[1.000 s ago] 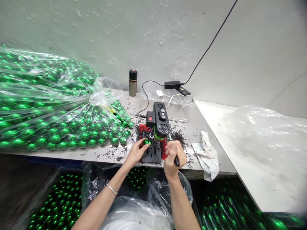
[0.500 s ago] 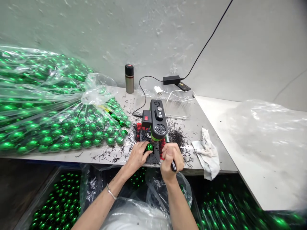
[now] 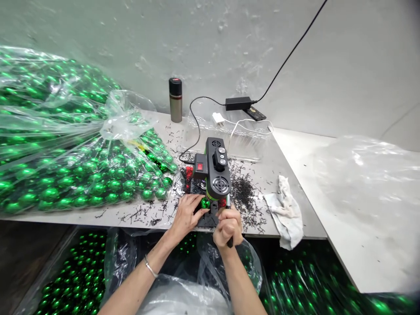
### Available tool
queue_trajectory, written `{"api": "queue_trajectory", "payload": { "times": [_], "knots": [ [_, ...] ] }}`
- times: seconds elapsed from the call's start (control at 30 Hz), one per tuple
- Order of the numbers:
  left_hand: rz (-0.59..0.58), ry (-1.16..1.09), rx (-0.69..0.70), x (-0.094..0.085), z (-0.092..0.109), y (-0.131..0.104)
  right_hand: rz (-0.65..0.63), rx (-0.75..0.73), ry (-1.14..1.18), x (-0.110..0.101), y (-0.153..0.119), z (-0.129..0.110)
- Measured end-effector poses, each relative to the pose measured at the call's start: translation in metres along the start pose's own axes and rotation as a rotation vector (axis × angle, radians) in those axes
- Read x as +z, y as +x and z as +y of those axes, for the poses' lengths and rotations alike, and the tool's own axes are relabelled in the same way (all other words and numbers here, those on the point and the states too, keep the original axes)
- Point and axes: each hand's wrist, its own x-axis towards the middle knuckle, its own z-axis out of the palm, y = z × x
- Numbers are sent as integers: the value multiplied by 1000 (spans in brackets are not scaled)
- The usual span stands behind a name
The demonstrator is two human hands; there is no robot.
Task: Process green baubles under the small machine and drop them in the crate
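A shiny green ball ornament [image 3: 205, 203] sits between the thumb and fingers of my left hand [image 3: 187, 215], low at the front of a small black press machine [image 3: 217, 168]. The machine has a red switch and round vents on top, and its head hides the ball's far side. My right hand [image 3: 229, 226] is wrapped round the machine's lever handle [image 3: 228, 202], whose dark end pokes out below the fist. The black base plate [image 3: 207, 219] lies under the ball at the table's front edge.
Plastic bags of green balls [image 3: 82, 179] fill the table's left. Black scraps [image 3: 243, 192] litter the tabletop. A white cloth [image 3: 286, 214] hangs over the front edge; a flask [image 3: 176, 100] and power adapter [image 3: 238, 103] stand behind. More balls [image 3: 77, 271] lie below.
My right hand has drawn the lever handle down and toward me, slightly left. My left hand stays at the green ball. The camera view has shifted a little.
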Motion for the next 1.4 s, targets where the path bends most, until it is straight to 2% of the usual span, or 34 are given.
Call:
{"api": "queue_trajectory", "payload": {
  "times": [0.4, 0.57, 0.67, 0.73, 0.83, 1.0, 1.1, 1.17, 1.3, 1.33, 1.4],
  "knots": [
    [57, 10, 32, 1, 3, -1, -10, 34, -8, -3, 8, -9],
    [42, -8, 31, 0, 3, 0, -5, -43, -43, 1, -3, 5],
    [41, -17, 40, 0, 2, 0, -106, -174, -71, -1, -5, 14],
    [46, -26, 38, 0, 2, -1, -155, -201, -63, -4, -2, 14],
    [56, -40, 30, 2, 1, -1, -129, -99, -15, -8, 10, 0],
    [61, -59, 42, 2, 0, 2, -61, 106, 27, -7, 48, -35],
    [85, -43, 97, -4, 5, -11, -56, 181, 18, -7, 63, -46],
    [81, -17, 162, -10, 12, -31, -65, 190, 24, -7, 65, -49],
    [-2, 61, 281, -27, 21, -69, -74, 179, 41, -7, 58, -46],
    [-3, 95, 288, -33, 20, -70, -64, 178, 49, -7, 57, -45],
    [32, 197, 237, -45, 14, -56, -51, 183, 62, -6, 54, -44]
  ]
}}
